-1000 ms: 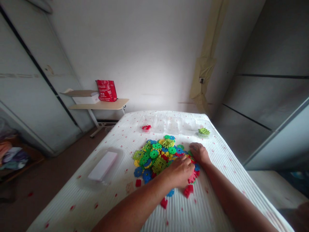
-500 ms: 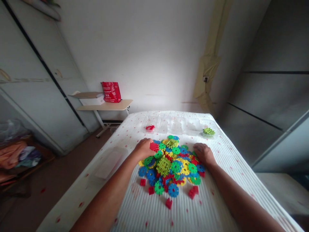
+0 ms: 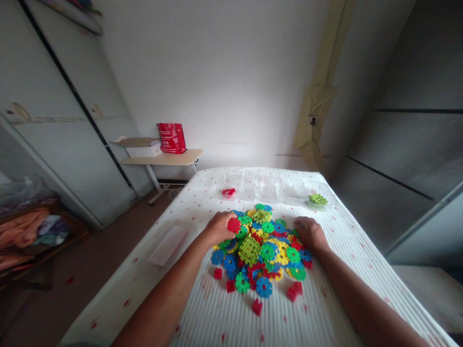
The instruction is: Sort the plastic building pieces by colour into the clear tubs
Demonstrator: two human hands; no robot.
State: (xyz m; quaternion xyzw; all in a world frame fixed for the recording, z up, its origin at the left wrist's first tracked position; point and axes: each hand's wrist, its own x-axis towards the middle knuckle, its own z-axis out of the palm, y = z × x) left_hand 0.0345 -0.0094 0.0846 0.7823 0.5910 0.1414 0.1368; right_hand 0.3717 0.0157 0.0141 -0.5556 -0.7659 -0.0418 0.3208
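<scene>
Between the fingertips of my left hand is a red toothed plastic piece, held over the far left of the pile. At the pile's right edge rests my right hand, its fingers loosely bent and apart, with nothing visible in them. The pile has blue notched discs, green notched discs and yellow notched discs. A lime-green lattice piece lies on top, with another lattice piece farther back. Several small red blocks lie along the near side.
Behind the pile is a clear compartment tray, with red pieces at its left and lime-green pieces at its right. A clear lid-like container lies left of my left arm. A side table bears a red bag.
The red piece in my left hand has turned, showing more of its flat face. The whole view has shifted slightly; my right hand stays at the pile's right edge.
</scene>
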